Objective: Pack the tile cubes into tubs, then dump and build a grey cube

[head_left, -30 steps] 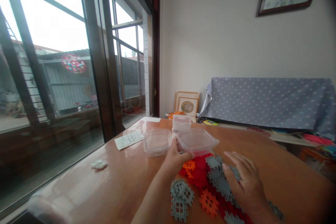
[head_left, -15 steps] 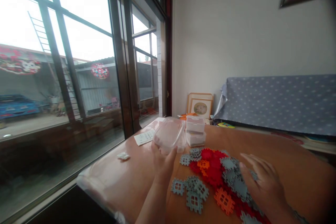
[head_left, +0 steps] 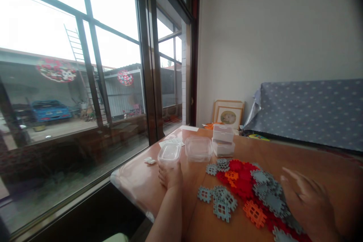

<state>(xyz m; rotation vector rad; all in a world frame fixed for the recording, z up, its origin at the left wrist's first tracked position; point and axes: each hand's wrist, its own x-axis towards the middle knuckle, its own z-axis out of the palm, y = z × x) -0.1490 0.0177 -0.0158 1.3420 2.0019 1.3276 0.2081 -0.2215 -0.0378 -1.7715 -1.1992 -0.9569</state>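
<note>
My left hand [head_left: 171, 176] grips the near edge of a clear plastic lid [head_left: 169, 152], low over the left part of the table; I cannot tell whether the lid touches the tabletop. Just right of it stands an uncovered clear plastic container [head_left: 198, 149]. My right hand [head_left: 309, 200] is open, fingers spread, beside a heap of interlocking plastic pieces. The heap mixes red pieces [head_left: 241, 181], grey pieces [head_left: 272, 200] and orange window-shaped pieces [head_left: 254, 213]. Several grey window-shaped pieces [head_left: 221, 208] lie apart, left of the heap.
Two stacked white translucent boxes [head_left: 223, 140] stand behind the heap. Papers [head_left: 190, 128] and a small white packet [head_left: 149, 160] lie on the wooden table [head_left: 193, 204]. Large windows [head_left: 119, 94] run along the left, and a dotted cloth [head_left: 309, 115] covers something at the back right.
My left hand has moved the lid left and down from over the container, which now shows fully. My right hand stays open beside the heap. The view has swung left.
</note>
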